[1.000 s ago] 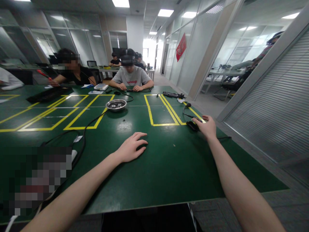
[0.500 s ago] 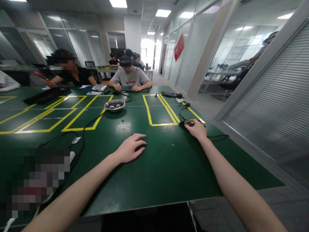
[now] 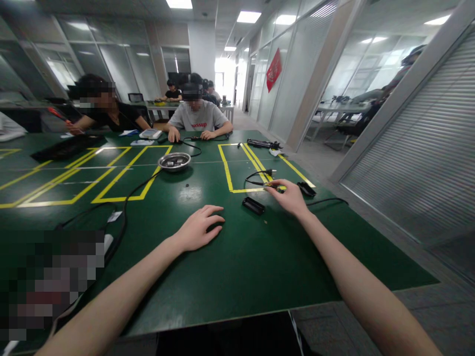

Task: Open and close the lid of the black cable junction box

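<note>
My right hand [image 3: 288, 197] pinches a small yellow-and-dark part [image 3: 267, 185] just above the table's right side; its details are too small to make out. From that part a black cord [image 3: 252, 174] curves away to a plug [image 3: 272, 172]. In front of these fingers lies a hollow black casing half [image 3: 254, 205]. A second black casing piece [image 3: 306, 189] rests behind and to the right of the hand. My left hand [image 3: 202, 227] lies on the green tabletop with its fingers spread, touching only the surface.
A metal bowl [image 3: 174, 161] with small metal parts stands at mid-table. A black cable [image 3: 128, 207] runs to a blurred object [image 3: 59, 282] at left. Yellow tape [image 3: 250, 191] marks the green table [image 3: 237, 267]. Two people [image 3: 200, 116] [image 3: 107, 111] sit opposite. A folded black tripod-like object [image 3: 264, 144] lies farther back.
My right hand has moved left with the small part and its cord. The two black casing pieces now lie apart on the table. My left hand has stayed put.
</note>
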Available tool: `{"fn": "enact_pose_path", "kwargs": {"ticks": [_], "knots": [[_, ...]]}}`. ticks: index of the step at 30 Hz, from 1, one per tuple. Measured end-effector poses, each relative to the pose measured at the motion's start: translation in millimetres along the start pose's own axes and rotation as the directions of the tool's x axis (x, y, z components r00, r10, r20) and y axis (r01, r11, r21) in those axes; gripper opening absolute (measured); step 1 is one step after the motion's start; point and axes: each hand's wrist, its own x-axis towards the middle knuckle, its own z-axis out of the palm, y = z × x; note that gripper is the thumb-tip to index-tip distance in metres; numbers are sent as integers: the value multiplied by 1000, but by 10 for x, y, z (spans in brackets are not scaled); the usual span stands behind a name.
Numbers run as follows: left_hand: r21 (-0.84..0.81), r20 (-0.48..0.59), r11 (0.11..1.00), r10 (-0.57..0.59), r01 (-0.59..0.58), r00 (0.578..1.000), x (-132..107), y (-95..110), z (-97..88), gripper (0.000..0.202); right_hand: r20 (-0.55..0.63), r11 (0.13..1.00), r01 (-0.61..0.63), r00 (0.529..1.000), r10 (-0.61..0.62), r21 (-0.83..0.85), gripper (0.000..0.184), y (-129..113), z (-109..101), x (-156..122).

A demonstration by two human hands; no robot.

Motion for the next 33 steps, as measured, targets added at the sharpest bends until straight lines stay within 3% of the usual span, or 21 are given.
{"fn": "enact_pose_path", "kwargs": {"ticks": [2,5,7,9,11,13,19,23,25,28,31,33], "knots": [[-1,4,1000,-3,3,1000,4,3,1,20,-158,994,-83,985,72,-65,36,153,-146,71],[1,15,1000,-11,11,1000,10,5,-3,20,-327,903,-356,906,270,-241,36,354,-318,115],[5,22,1000,-17,17,1000,13,4,-5,20,-316,798,-513,850,422,-317,36,433,-366,104],[9,28,1000,-23,23,999,15,4,-5,20,-242,720,-582,813,530,-377,38,462,-368,85],[9,29,1000,-28,28,999,18,6,-2,20,-172,691,-582,803,570,-429,40,455,-342,75],[4,27,1000,-29,29,999,21,6,3,20,-118,704,-535,827,550,-467,41,420,-298,74],[2,30,999,-32,32,999,24,-16,29,20,144,888,-209,946,289,-410,44,107,49,-32],[-4,-21,1000,-23,22,1000,28,-10,31,20,302,973,66,953,3,-219,31,-260,365,-222],[-26,-91,1000,-14,12,996,33,14,10,23,384,973,217,907,-173,-74,25,-450,447,-330],[-82,-175,996,20,-35,984,36,60,-46,36,481,924,354,791,-379,146,27,-691,467,-480],[-124,-124,985,101,-117,987,30,86,-99,45,528,856,405,674,-517,320,28,-834,446,-573],[-140,-76,983,109,-118,991,22,83,-122,52,518,821,406,639,-569,401,29,-868,437,-591]]}}
